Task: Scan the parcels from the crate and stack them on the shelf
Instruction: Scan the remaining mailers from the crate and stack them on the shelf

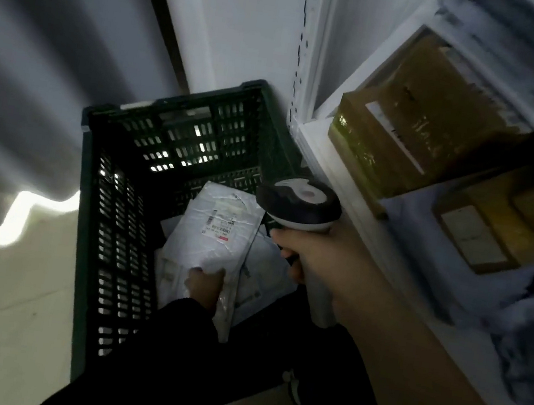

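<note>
While the left hand [204, 285], reaching in from 6 o'clock, pinches the near edge of a white parcel [219, 233] inside the green crate [86, 196], the right hand [320, 255] at its 3 o'clock has fingers clenched round the scanner [300, 203].

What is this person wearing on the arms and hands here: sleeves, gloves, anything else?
The left hand is bare, ungloved; a dark, near-black long sleeve covers that arm to the wrist. The right hand is bare too, and the right forearm is uncovered as far as the frame shows. No watch or ring can be made out in this dim, blurred picture.
</note>
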